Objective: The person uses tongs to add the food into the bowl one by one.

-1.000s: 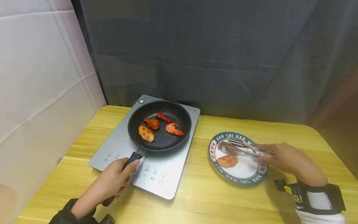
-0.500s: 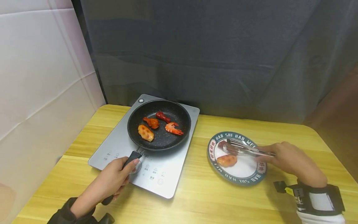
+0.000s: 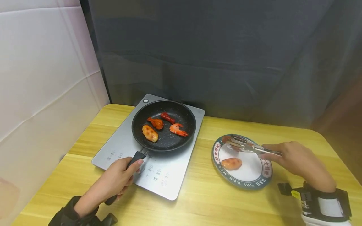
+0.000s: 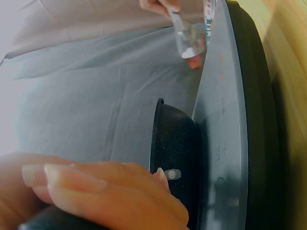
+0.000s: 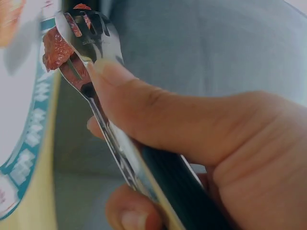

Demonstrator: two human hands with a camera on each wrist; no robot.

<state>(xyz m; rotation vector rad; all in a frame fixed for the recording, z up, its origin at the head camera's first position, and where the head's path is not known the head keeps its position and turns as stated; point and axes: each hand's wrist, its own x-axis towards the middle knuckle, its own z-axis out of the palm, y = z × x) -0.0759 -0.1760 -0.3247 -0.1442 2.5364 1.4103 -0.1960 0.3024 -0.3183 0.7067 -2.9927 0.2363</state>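
My left hand (image 3: 120,177) grips the black handle (image 3: 138,156) of a frying pan (image 3: 167,142). A shrimp (image 3: 178,129), a red drumstick (image 3: 167,117), an orange-red meat piece (image 3: 156,123) and a browned chicken wing (image 3: 150,133) lie in the pan. With my right hand (image 3: 301,161) I hold metal tongs (image 3: 254,148) over the plate's far left side. Between the tong ends is a reddish-brown piece of meat (image 5: 56,50), partly hidden by the slotted tip. Another browned wing (image 3: 232,163) lies on the round plate (image 3: 240,183) with a green lettered rim.
The pan sits on a silver induction cooker (image 3: 158,186) at the left of the wooden table (image 3: 198,201). A dark curtain (image 3: 209,62) hangs behind the table, and a white sheet (image 3: 42,78) stands on the left.
The tongs have closed on the reddish-brown meat and raised it slightly, toward the plate's far left rim. My left hand keeps its grip on the pan handle, and the pan's contents look unchanged.
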